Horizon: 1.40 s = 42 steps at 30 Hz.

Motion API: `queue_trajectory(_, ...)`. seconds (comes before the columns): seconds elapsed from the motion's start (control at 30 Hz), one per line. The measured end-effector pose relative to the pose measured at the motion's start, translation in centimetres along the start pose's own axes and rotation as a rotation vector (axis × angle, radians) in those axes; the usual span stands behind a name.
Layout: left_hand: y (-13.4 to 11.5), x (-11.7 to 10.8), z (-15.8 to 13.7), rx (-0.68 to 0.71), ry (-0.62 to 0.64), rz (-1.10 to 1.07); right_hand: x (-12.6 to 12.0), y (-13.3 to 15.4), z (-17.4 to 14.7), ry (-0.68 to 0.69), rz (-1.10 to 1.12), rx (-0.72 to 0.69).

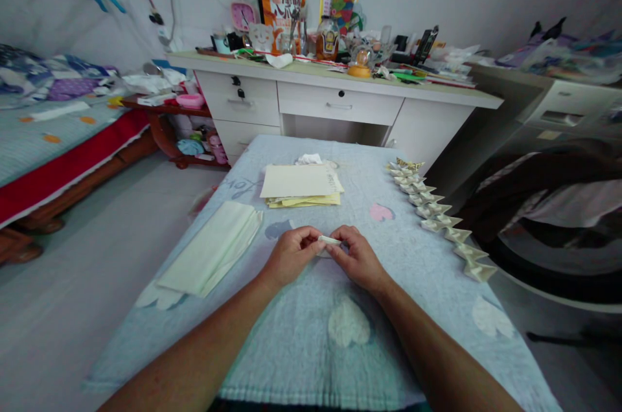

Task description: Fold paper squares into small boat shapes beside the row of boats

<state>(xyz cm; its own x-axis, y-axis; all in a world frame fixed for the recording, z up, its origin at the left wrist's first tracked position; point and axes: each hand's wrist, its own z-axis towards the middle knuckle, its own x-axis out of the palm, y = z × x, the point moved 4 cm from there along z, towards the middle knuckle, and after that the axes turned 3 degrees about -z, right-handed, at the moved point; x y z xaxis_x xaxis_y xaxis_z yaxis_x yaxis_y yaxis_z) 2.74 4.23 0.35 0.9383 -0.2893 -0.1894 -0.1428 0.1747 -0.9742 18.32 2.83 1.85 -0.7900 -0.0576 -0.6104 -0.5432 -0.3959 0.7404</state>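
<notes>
A small folded paper [330,240] sits between the fingertips of both hands, held over the near middle of the cloth-covered table [291,347]. The left hand [296,251] pinches its left end between thumb and forefinger; the right hand [358,256] has the other end in a like grip, the thumb along the near side. Both grips are drawn close about the paper, with only its pale top edge showing between them; how far it runs beneath the fingers cannot be told.

Just beyond the hands lies a stack [300,181] of sheets, white on top with yellow ones under it, and a crumpled tissue [310,159] behind. To the left of the hands, well apart from the paper, a long pale-green bundle [211,247] lies slantwise. Along the right edge runs a row [440,223] of folded paper pieces, pointed and set close together, the farthest one patterned in yellow and black.

Past the table stands a white cabinet [335,104] with a cluttered top, between a bed [58,140] on the left and a grey washing machine [558,117] on the right.
</notes>
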Motion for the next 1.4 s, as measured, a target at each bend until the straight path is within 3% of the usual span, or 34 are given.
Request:
queue_trajectory(0.67, -0.07, 0.29, -0.15, -0.114, 0.062, -0.136, -0.52, -0.02, 0.14, 0.110, 0.193, 0.028)
queue_trajectory(1.13, -0.74, 0.74, -0.34, -0.154, 0.092, -0.260, -0.80, 0.22, 0.16, 0.015, 0.099, 0.051)
queue_trajectory(1.27, -0.61, 0.57, -0.33, -0.181, 0.043, -0.362, -0.63, -0.15, 0.07, -0.015, 0.171, 0.104)
queue_trajectory(1.4, -0.56, 0.37, -0.28, -0.161, 0.001, -0.401, -0.13, -0.14, 0.06, 0.026, 0.109, 0.084)
